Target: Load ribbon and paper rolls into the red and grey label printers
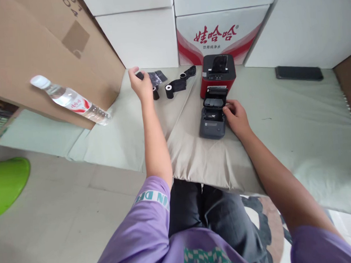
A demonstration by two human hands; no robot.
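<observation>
My left hand (pixel 142 86) is raised over the back of the cloth-covered table, its fingers closed round a small black roll (pixel 140 75). Beside it lie several more black rolls, among them one standing roll (pixel 169 91) with a white core and a loose dark strip (pixel 178 85) trailing from it. My right hand (pixel 237 118) grips the right side of a small dark grey label printer (pixel 212 129), near its hinge. The printer's lid (pixel 213 102) is up, and its inner compartment shows. Directly behind stands a red and black printer (pixel 219 75) with a dark strip on top.
A water bottle (pixel 72 101) stands at the left by a large cardboard box (pixel 48 48). White cartons (pixel 137 38) line the back of the table. Toward the right rear lies a flat black phone-like slab (pixel 299 73). A green chair (pixel 8 183) is at the lower left.
</observation>
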